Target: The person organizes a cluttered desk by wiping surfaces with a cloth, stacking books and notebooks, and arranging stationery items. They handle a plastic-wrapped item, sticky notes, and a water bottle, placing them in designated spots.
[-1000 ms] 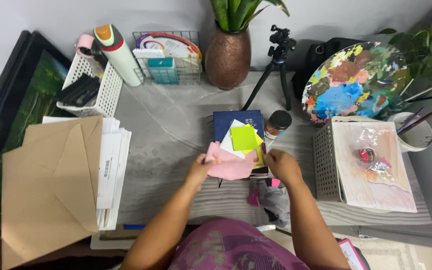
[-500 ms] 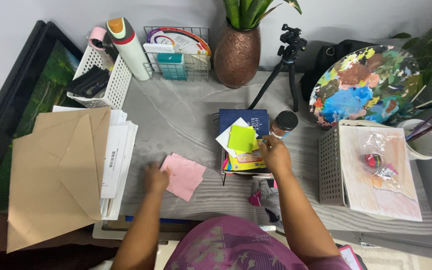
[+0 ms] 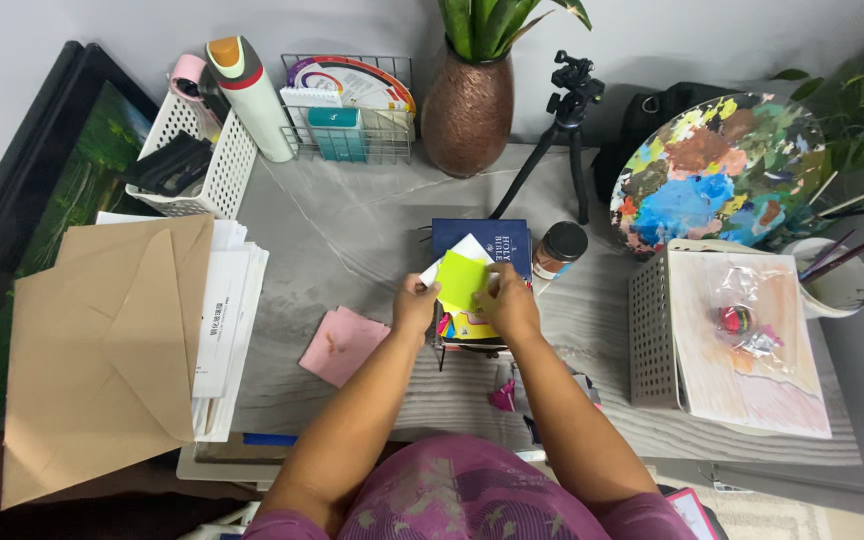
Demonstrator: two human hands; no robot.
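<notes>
My left hand [image 3: 414,303] and my right hand [image 3: 505,297] both grip a lime-green square of paper [image 3: 461,279] from either side, just above a stack of coloured papers [image 3: 473,326]. That stack lies on a dark blue book [image 3: 509,240] with a white sheet [image 3: 470,250] under the green one. A pink sheet [image 3: 342,345] rests flat on the grey table [image 3: 352,250], left of my left hand.
Brown envelopes over white papers [image 3: 102,350] lie at the left. A white basket [image 3: 202,170], a wire rack [image 3: 352,110], a copper plant pot [image 3: 465,110] and a small tripod [image 3: 562,130] stand behind. A jar [image 3: 555,250], paint palette [image 3: 717,165], grey basket [image 3: 652,330] and brush cup [image 3: 837,285] crowd the right.
The pink sheet went from both hands down onto the table at the left. My left hand came back to the stack, and both hands now hold the green paper.
</notes>
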